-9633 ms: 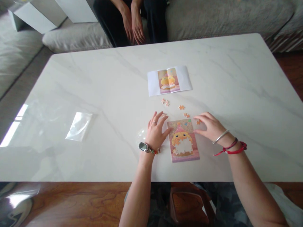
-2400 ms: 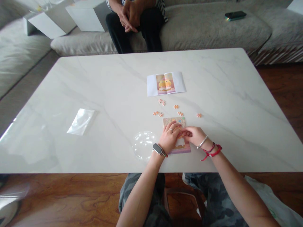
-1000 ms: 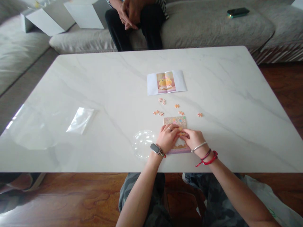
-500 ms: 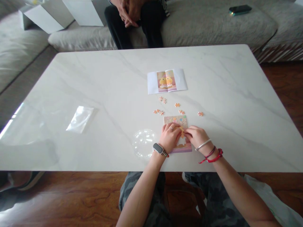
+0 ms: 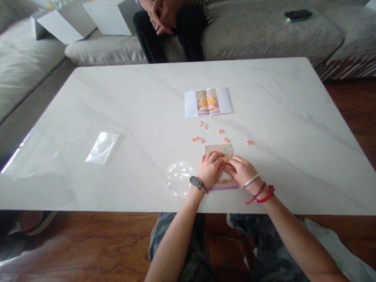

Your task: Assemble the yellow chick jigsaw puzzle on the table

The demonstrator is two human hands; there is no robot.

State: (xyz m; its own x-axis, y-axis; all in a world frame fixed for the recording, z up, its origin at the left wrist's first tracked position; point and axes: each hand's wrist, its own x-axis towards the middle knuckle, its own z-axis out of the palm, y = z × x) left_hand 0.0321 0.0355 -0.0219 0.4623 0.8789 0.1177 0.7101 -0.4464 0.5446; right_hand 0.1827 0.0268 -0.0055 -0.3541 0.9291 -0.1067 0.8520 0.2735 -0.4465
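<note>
A partly assembled jigsaw puzzle (image 5: 225, 187) lies near the table's front edge, its middle largely covered by my hands. My left hand (image 5: 210, 169), with a ring and a wristband, rests over its left side with fingers curled together against it. From the right, my right hand (image 5: 243, 170) reaches in, thumb and fingers pinched on a small yellow-orange puzzle piece (image 5: 227, 166) over the puzzle's middle. The fingers partly hide that piece. Beyond the puzzle lie several loose pieces, among them an orange piece (image 5: 221, 131) and another piece (image 5: 249, 142) farther right.
A folded picture sheet (image 5: 208, 102) lies behind the loose pieces on the white table (image 5: 132, 94). A clear round plastic item (image 5: 178, 178) is left of my left hand, and a clear bag (image 5: 102, 148) farther left. Someone sits on the sofa (image 5: 249, 35) opposite, hands clasped.
My right hand has shifted slightly left and its fingers now cover more of the yellow-orange piece. My left hand stays nearly in place. The view has shifted a little.
</note>
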